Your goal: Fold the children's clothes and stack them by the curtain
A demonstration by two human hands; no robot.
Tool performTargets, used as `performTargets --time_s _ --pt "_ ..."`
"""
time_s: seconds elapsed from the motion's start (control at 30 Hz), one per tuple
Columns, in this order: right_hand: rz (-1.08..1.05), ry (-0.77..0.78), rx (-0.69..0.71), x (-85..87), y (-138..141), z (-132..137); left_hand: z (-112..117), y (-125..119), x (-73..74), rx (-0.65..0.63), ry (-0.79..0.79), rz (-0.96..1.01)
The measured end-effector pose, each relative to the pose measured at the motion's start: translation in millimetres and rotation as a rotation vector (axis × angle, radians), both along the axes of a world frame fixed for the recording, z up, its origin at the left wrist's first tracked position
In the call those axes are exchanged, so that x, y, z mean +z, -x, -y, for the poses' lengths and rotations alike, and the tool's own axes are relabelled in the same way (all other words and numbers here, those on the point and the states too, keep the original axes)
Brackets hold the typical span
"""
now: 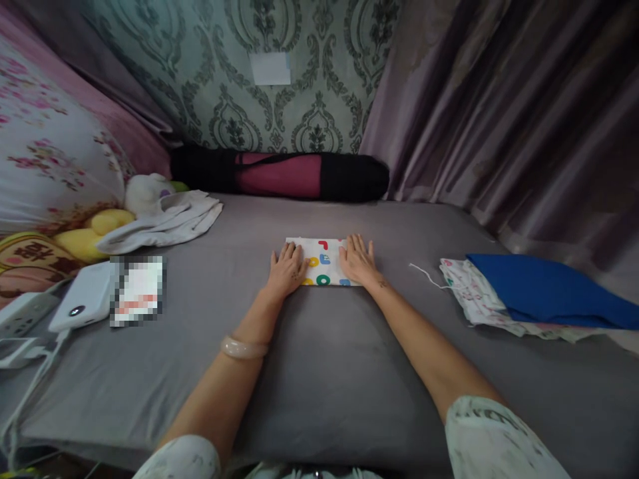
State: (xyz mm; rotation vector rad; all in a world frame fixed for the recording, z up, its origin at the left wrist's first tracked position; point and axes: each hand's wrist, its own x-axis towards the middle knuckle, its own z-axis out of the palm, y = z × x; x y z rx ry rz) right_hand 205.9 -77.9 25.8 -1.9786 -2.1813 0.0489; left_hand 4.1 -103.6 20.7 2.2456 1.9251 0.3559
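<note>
A folded white cloth (323,266) with colourful letter-like shapes lies flat on the grey sheet in front of me. My left hand (288,269) rests flat on its left end, fingers stretched out and pointing away from me. On the right end lies my right hand (358,261), also flat with its fingers extended. Between the two hands the cloth's middle is visible; its ends are partly covered by my palms. Neither hand is gripping anything.
Folded fabrics, a blue one (554,289) on top, lie at the right. At the left are a white power bank (86,296), a power strip (27,314), a grey cloth (170,219) and plush toys. A black and maroon bag (279,175) lies along the wall.
</note>
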Motion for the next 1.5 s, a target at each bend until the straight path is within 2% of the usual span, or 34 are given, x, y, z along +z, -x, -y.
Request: performTargets --time_s 0.33,0.6,0.7,0.8,0.97,1.13,1.5 --pt "-0.029 0.082 -0.006 -18.6 4.9 -8.6 -1.3 2.5 -5.9 -0.015 0.028 0.034" --pt "-0.008 0.101 -0.017 -10.2 6.6 -8.4 -1.1 3.0 -4.9 -0.009 0.03 0.058" --pt "-0.018 0.059 -0.013 -3.3 15.9 -7.7 -0.2 3.1 -4.0 0.007 0.01 0.067" --pt "-0.041 -0.006 0.063 0.8 31.6 -5.8 1.2 3.0 -2.2 0.021 -0.001 0.076" --pt "-0.069 -0.002 0.127 -6.5 50.6 -2.8 1.4 2.9 -1.2 0.016 -0.004 0.076" --pt "-0.076 0.025 0.122 -12.9 51.8 -1.9 -1.7 4.3 -3.8 0.012 0.011 0.085" --pt "-0.063 0.028 0.12 -1.0 59.6 -1.4 -6.1 6.8 -9.3 0.037 -0.039 0.165"
